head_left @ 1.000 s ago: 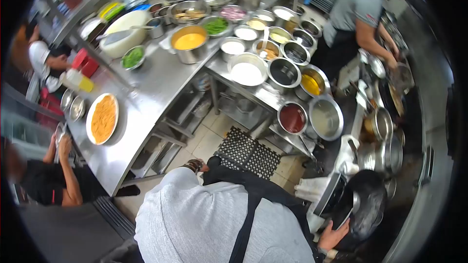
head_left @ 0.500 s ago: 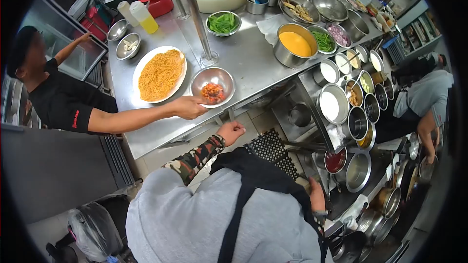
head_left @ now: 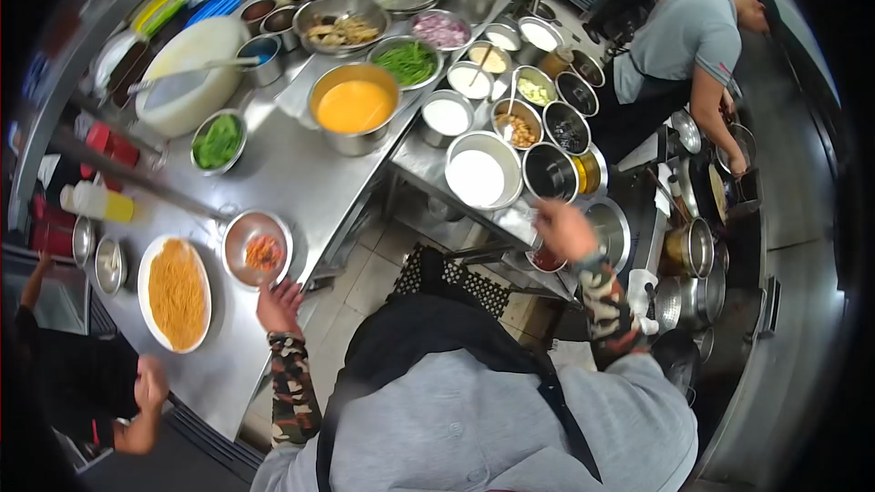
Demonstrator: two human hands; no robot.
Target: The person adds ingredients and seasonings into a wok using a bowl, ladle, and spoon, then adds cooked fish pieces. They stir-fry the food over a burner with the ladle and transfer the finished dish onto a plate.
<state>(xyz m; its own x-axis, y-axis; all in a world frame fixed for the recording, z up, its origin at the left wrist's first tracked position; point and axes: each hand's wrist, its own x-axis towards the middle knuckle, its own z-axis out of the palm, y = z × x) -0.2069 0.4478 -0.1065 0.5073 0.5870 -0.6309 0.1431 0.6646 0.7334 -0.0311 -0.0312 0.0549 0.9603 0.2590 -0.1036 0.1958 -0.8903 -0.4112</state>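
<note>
A steel bowl point(head_left: 258, 251) of chopped red and orange pieces stands by the counter's edge. Close against its near rim is my left hand point(head_left: 280, 307), fingers stretched out and slightly apart; whether they touch the rim is unclear. My right hand point(head_left: 565, 230), smeared by motion, hovers near the front of the side stand, and its fingers cannot be made out. Under it, partly covered, shows a pot of red sauce point(head_left: 549, 258). A large pot of white liquid point(head_left: 479, 175) and a dark pot point(head_left: 550, 173) stand just beyond that hand.
An oval plate of noodles point(head_left: 175, 296) lies left of the bowl. Farther back are a pot of orange sauce point(head_left: 354, 107) and a bowl of green leaves point(head_left: 218, 143). One co-worker point(head_left: 693, 46) bends over pans at right; another person's hand point(head_left: 150, 384) is at lower left.
My view has turned right. My left hand has come up to the red-pieces bowl, where the co-worker's hand was; that hand has drawn back. My right hand has risen over the side stand.
</note>
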